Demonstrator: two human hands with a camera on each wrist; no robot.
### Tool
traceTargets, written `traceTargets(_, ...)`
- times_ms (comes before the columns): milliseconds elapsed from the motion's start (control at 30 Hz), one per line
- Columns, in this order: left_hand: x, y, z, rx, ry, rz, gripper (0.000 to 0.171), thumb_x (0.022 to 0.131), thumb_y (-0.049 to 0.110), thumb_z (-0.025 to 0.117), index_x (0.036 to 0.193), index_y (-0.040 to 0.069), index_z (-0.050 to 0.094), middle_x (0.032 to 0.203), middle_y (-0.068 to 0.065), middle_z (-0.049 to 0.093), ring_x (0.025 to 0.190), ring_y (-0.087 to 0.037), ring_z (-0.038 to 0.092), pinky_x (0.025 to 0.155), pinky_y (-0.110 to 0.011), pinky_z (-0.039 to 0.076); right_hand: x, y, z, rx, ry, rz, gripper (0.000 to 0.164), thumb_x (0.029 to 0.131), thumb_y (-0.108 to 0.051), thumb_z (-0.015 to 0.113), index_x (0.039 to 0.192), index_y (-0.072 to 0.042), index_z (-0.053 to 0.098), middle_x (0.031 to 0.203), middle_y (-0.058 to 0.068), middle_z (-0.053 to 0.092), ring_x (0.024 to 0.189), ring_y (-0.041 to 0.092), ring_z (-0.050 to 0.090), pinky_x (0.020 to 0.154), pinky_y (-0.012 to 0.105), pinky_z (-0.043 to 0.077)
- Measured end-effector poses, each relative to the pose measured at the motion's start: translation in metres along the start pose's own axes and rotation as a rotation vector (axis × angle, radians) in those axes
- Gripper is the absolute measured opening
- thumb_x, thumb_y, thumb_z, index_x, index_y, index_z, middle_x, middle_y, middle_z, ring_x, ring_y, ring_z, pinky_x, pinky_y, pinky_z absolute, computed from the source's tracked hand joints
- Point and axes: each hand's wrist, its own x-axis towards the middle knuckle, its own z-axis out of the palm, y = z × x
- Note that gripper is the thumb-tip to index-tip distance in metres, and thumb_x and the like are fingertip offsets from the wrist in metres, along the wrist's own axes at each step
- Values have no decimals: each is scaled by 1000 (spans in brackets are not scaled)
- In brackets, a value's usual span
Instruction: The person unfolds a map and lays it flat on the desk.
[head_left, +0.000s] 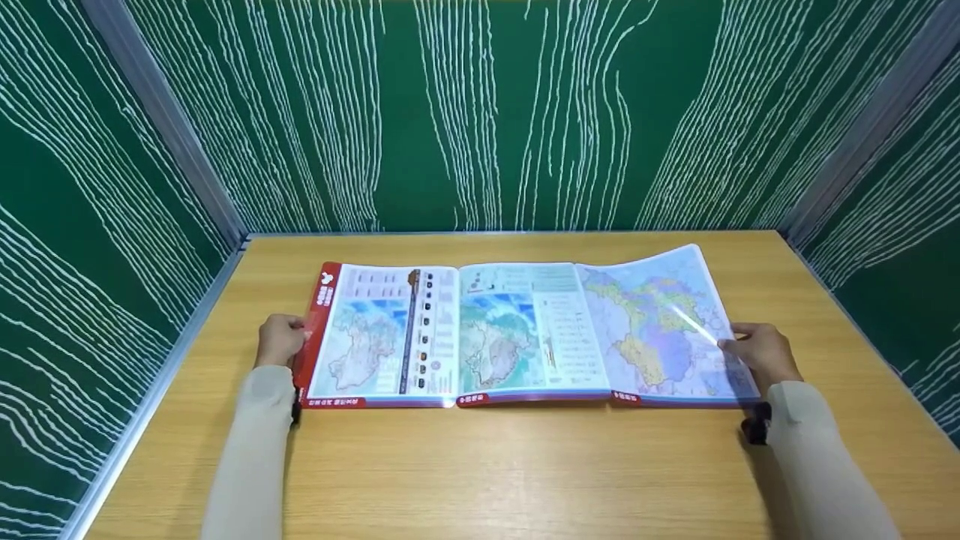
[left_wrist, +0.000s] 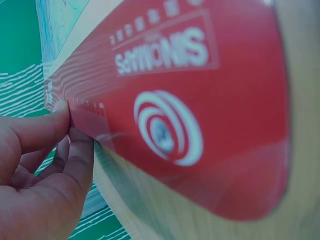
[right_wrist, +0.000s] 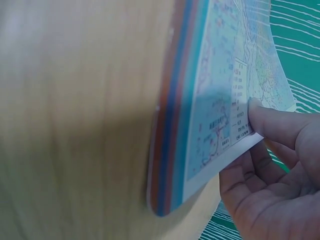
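A glossy fold-out map (head_left: 499, 337) lies spread across the table in three panels, with creases between them and a red strip along its left edge. The left hand (head_left: 281, 340) pinches that red edge between thumb and fingers; in the left wrist view the red strip (left_wrist: 170, 100) carries white lettering and a ringed logo. At the opposite end the right hand (head_left: 761, 350) pinches the right panel's edge, thumb on top and fingers beneath. The right panel (right_wrist: 220, 110) is lifted a little off the table in the right wrist view, and its far corner curls up.
The wooden table (head_left: 480, 465) extends in front of the map and to both sides. Green panels (head_left: 510, 112) with white wavy lines stand behind and at both sides, joined by grey corner posts (head_left: 161, 112). A bright light reflection crosses the right panel.
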Motion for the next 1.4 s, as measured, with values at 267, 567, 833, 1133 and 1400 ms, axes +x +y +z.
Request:
traceTargets(267, -2, 0, -1, 36, 15, 28, 39, 94, 3, 50, 130, -9, 53, 124, -30, 59, 101, -35, 62, 89, -49, 53, -3, 6, -2, -28, 14, -103, 57, 97, -13, 52, 147, 3, 31, 119, 19, 51, 90, 17, 57, 68, 25, 52)
traceTargets(567, 0, 2, 0, -1, 0, -49, 40, 95, 3, 46, 133, -7, 51, 128, -28, 55, 105, -34, 58, 93, -49, 51, -3, 6, -2, -56, 27, -124, 55, 97, -12, 51, 146, 3, 31, 118, 19, 51, 90, 18, 55, 67, 23, 50)
traceTargets(833, 1, 1, -2, -72, -37, -131, 42, 96, 5, 48, 137, -4, 46, 133, -26, 52, 111, -36, 57, 95, -51, 50, 0, 5, -2, -104, 42, -93, 54, 98, -15, 50, 143, 10, 34, 127, 27, 49, 100, 26, 52, 71, 25, 42)
traceTargets(1133, 0, 2, -2, -90, -31, -126, 40, 95, 3, 48, 134, -6, 47, 131, -27, 53, 108, -34, 58, 93, -50, 51, -6, 5, -4, -104, 49, -104, 53, 96, -18, 53, 134, 17, 40, 122, 28, 51, 99, 28, 50, 77, 33, 44)
traceTargets(1400, 2, 1, -3, -55, -18, -110, 41, 93, 4, 51, 132, -8, 49, 129, -27, 54, 103, -31, 58, 91, -46, 52, -8, 2, -5, -85, 52, -76, 52, 95, -18, 54, 132, 16, 41, 112, 22, 54, 91, 23, 53, 71, 27, 46)
